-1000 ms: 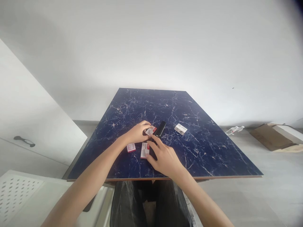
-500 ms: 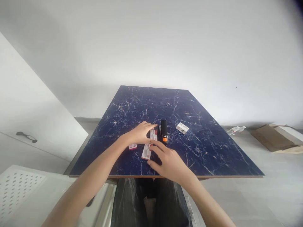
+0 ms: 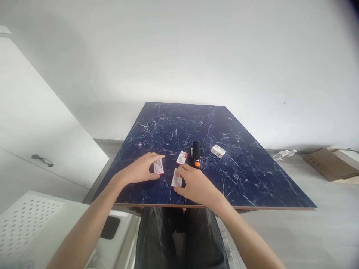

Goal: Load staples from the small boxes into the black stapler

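Left hand (image 3: 141, 168): thumb and forefinger spread around the left box (image 3: 158, 166), white with red edging, flat on the table. Forefinger by its far end, thumb at its near end, can't tell if they actually grip.

Right hand (image 3: 198, 185): thumb at the near end of the front box (image 3: 176, 180), fingertips curled at its far end. Hand covers part of its right side. Can't tell how hard I'm pressing, box lies flat too.

Middle box (image 3: 182, 157), white and red, sits just beyond the front one, slightly askew, neither hand on it. Black tool (image 3: 196, 151) with an orange near end is just right of that, lying roughly lengthwise away from me. White box (image 3: 218, 151) further right, apart from both hands.

All on the dark blue veined table (image 3: 238, 175). Floor to the right: clear plastic item (image 3: 284, 154) near an open cardboard box (image 3: 328, 164), by the wall (image 3: 185, 52)
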The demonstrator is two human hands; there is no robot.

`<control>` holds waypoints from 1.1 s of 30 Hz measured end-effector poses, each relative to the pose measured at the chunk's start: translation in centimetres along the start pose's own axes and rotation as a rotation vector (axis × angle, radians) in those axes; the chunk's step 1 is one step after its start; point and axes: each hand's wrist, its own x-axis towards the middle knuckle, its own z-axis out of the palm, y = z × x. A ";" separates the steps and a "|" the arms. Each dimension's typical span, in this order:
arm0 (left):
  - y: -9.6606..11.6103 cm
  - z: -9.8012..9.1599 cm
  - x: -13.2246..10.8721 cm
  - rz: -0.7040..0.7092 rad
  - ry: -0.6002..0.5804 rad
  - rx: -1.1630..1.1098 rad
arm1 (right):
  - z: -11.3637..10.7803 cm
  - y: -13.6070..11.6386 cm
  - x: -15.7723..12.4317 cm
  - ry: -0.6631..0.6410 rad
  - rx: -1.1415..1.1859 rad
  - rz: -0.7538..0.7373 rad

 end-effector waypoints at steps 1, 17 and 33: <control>0.0 -0.2 0.1 -0.010 0.016 -0.011 | -0.5 0.2 0.7 0.022 0.000 -0.002; 2.8 0.4 11.4 0.245 -0.230 -0.015 | -5.9 9.3 -0.5 0.503 0.019 0.458; 4.7 4.4 9.7 0.121 -0.062 -0.083 | -1.5 16.6 -1.6 0.464 0.004 0.441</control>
